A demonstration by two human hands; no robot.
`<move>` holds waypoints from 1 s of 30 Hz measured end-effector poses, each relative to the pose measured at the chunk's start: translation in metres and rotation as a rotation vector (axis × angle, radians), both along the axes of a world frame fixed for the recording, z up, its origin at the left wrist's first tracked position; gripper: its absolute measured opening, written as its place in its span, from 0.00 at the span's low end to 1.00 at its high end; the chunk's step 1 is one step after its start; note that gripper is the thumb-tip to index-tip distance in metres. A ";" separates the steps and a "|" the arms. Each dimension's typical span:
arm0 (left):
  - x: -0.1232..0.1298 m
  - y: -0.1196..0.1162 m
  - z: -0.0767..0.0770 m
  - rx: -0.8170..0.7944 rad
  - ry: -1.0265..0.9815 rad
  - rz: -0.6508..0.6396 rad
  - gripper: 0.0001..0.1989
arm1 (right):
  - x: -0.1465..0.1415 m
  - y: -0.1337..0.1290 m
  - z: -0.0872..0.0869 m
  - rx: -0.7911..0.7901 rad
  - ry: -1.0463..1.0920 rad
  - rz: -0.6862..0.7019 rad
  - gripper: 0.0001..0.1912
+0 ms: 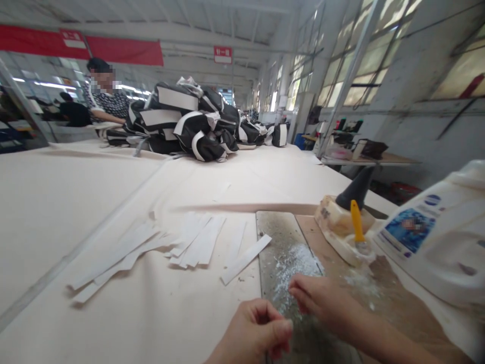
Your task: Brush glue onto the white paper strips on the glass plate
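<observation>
Over glue-crusted grey board (282,247): both hands pinched, fingertips nearly touching.

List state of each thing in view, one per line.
left hand: fingers curled shut, pinching something too small to tell
right hand: fingers bent, tips on the board
board: flat, smeared with white residue
white strips: loose, fanned on the table
glue tub: open, yellow-handled brush standing in it
white jug: lying tilted
black-and-white pieces: heaped
</observation>
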State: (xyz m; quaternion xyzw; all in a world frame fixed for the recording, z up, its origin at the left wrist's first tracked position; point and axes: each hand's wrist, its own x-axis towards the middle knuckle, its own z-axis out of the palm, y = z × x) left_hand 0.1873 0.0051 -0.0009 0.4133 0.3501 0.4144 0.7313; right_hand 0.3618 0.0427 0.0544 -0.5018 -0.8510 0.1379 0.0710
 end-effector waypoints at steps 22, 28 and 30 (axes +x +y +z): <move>-0.011 0.003 0.015 -0.274 -0.457 0.106 0.11 | -0.030 -0.012 -0.017 0.289 0.358 0.167 0.11; -0.008 0.005 0.004 -0.248 -0.585 -0.005 0.18 | -0.029 -0.010 -0.029 0.410 0.245 0.212 0.07; -0.007 0.004 0.003 -0.224 -0.601 -0.018 0.19 | -0.026 -0.009 -0.035 0.522 0.200 0.297 0.09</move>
